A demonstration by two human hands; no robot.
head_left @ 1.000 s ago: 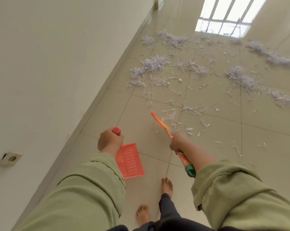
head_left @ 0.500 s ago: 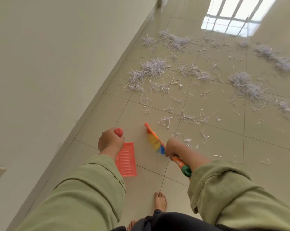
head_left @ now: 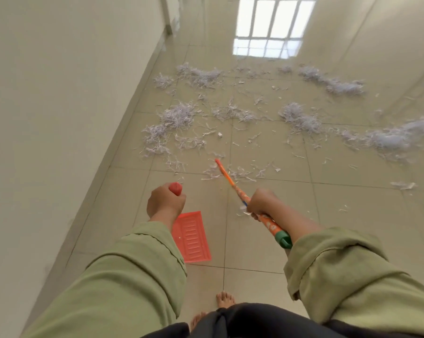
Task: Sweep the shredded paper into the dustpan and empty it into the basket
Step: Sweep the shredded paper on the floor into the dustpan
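While shredded paper [head_left: 179, 115] litters the tiles, left hand [head_left: 165, 203] gripping dustpan [head_left: 191, 237], right hand [head_left: 261, 201] gripping broom [head_left: 232, 182].

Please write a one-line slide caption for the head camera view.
Left hand holds red dustpan, right hand an orange broom, facing shredded paper.

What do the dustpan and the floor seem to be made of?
Dustpan: likely plastic, matte; uniform orange-red colour and moulded ridges across its flat pan. Floor: probably glazed ceramic tile, glossy; straight grout lines and the window's reflection on it.
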